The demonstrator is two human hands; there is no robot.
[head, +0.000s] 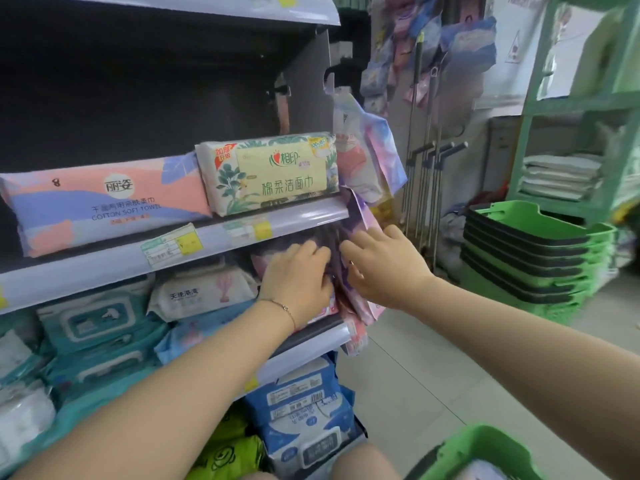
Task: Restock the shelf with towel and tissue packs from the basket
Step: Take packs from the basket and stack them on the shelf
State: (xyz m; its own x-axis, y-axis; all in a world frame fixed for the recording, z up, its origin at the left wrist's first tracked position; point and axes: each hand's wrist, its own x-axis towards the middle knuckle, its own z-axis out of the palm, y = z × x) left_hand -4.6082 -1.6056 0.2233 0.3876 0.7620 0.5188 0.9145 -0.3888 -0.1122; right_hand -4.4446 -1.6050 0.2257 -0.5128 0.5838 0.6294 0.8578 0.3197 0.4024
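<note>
- Two packs lie on the upper shelf (104,263) at 10 o'clock. One is a smooth pink and blue pack (104,202) that says "COTTON SOFT TOWEL". Just beside it, at its 3 o'clock, a leafy green pack (270,174) reads "棉柔洁面巾".
- Near the middle, the left hand (298,282) curls its fingers on the shiny purple packs (341,271) one shelf down.
- The right hand (381,268) lies flat, fingers straight, touching those packs from 3 o'clock.
- A green plastic basket (474,448) sits at 5 o'clock.
- Stacked green baskets (540,251) stand at 3 o'clock.
</note>
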